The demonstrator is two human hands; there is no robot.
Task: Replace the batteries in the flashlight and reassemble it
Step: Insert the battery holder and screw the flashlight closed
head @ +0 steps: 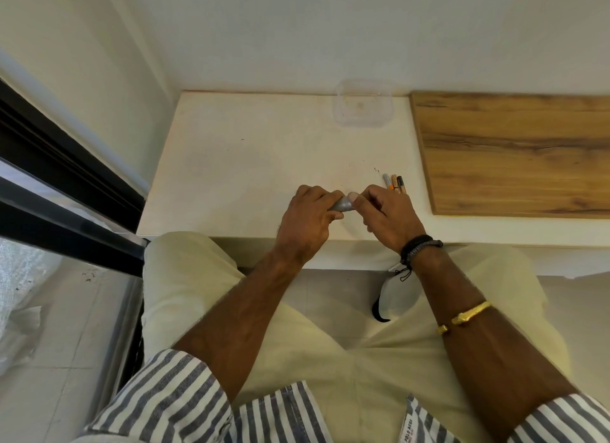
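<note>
A small silver flashlight (343, 205) lies across between both hands above the near edge of the white table (237, 165). My left hand (305, 221) is wrapped around its left part, so most of the body is hidden. My right hand (388, 216) pinches the right end with thumb and fingers. Three batteries (393, 182) lie side by side on the table just beyond my right hand, partly covered by its fingers.
A clear plastic container (363, 103) stands at the back of the table against the wall. A wooden board (515, 152) covers the table's right side. A dark window frame (66, 192) runs along the left. My knees are under the table edge.
</note>
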